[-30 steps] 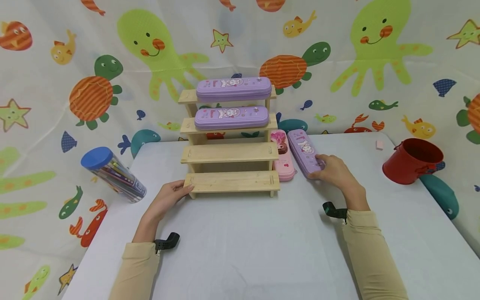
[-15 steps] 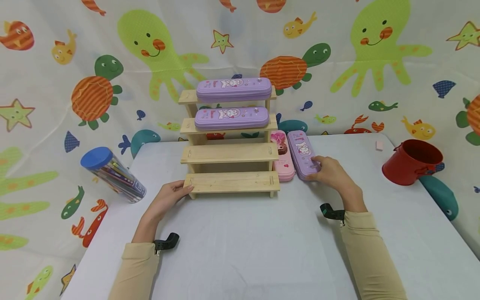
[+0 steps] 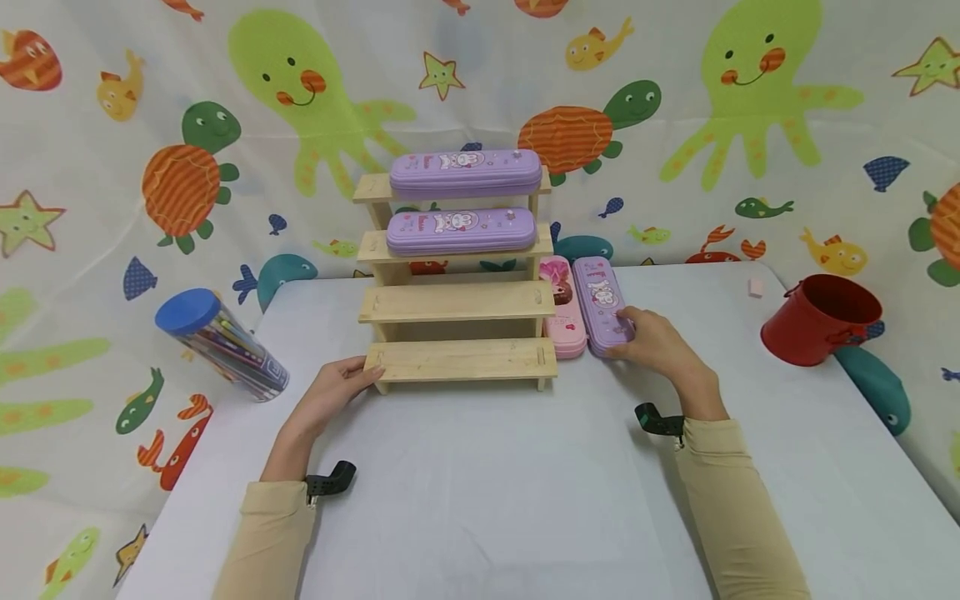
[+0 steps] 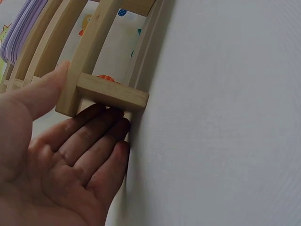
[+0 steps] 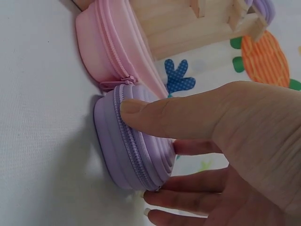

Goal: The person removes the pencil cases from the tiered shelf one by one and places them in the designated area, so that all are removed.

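A stepped wooden rack (image 3: 457, 302) stands at the back of the table, with two purple pencil cases lying on its upper two tiers. My left hand (image 3: 333, 398) holds the left end of the lowest tier; in the left wrist view the thumb touches the board's edge and the fingers (image 4: 94, 136) lie by the end leg. On the right, my right hand (image 3: 660, 346) grips the near end of another purple pencil case (image 3: 597, 296), thumb on its zipper side. That case lies on the table beside a pink pencil case (image 3: 566, 321), which is partly hidden behind the rack.
A clear tub of pens with a blue lid (image 3: 187, 312) leans at the left. At the right stands a red bucket (image 3: 821, 321), with a small pink block (image 3: 755, 287) near it. A patterned cloth (image 3: 480, 75) hangs behind the white table (image 3: 480, 492).
My right hand has shifted left with the purple pencil case, straightening it and bringing it up against the pink one. The left hand keeps its place on the rack.
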`<state>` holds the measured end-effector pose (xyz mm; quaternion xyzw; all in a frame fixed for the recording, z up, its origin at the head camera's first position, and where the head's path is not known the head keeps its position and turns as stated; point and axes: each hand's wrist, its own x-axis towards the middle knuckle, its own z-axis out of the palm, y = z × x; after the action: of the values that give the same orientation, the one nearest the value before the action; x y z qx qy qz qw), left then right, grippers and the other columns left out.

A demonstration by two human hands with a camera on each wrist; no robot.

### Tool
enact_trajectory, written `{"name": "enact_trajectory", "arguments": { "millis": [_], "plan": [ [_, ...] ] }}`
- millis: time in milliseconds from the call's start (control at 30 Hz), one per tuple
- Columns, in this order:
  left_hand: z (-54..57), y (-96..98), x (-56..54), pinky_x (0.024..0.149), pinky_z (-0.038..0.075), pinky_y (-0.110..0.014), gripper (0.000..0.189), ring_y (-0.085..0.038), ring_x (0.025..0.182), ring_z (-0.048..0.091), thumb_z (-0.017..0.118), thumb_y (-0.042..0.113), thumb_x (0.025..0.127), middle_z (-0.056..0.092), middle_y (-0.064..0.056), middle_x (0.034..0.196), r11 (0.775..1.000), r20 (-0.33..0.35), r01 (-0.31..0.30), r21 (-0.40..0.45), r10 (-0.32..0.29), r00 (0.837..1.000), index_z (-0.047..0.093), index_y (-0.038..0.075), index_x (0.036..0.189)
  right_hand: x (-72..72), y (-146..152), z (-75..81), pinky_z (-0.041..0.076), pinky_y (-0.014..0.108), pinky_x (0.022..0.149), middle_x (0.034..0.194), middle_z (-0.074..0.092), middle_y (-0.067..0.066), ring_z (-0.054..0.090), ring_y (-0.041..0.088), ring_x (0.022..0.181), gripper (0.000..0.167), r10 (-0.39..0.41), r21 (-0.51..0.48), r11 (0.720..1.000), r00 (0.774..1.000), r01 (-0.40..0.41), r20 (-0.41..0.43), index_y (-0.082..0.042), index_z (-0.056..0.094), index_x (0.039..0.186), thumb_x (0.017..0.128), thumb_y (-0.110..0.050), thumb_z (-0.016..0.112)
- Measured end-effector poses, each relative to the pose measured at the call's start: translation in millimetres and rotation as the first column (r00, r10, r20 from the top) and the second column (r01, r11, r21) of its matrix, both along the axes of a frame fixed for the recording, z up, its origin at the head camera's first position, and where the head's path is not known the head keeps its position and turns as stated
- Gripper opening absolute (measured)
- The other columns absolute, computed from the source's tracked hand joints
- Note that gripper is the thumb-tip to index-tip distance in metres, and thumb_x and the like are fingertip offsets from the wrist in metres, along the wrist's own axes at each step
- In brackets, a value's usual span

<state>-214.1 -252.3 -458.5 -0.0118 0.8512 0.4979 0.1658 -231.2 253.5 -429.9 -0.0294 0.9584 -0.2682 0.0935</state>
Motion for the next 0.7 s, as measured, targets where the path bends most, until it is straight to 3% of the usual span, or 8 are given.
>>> {"name": "enact_trajectory", "arguments": {
  "millis": [333,700],
  "plan": [
    [0.8,-1.3,0.7,0.117,0.037,-0.051,0.074,-0.031,0.144,0.039,0.063,0.053,0.094,0.047,-0.017,0.152,1.000,0.002,-0.002,0.001,0.002,1.000,0.047,0.003,0.147,0.2,2.2,7.6,0.042,0.061,0.107,0.141,0.049,0.030,0.048,0.043,0.126,0.075,0.008,0.027,1.000,1.000,-0.008,0.003,0.003,0.043,0.145,0.086,-0.031,0.075],
    [-2.0,-1.5,-2.5,0.116,0.038,-0.049,0.075,-0.029,0.145,0.039,0.064,0.055,0.092,0.049,-0.014,0.151,1.000,-0.004,-0.006,0.002,0.006,1.000,0.049,0.005,0.145,-4.5,-10.5,14.6,0.034,0.064,0.113,0.148,0.045,0.025,0.041,0.045,0.137,0.057,0.018,-0.026,0.999,0.982,-0.023,-0.187,-0.003,0.052,0.140,0.089,-0.019,0.071]
  ]
}}
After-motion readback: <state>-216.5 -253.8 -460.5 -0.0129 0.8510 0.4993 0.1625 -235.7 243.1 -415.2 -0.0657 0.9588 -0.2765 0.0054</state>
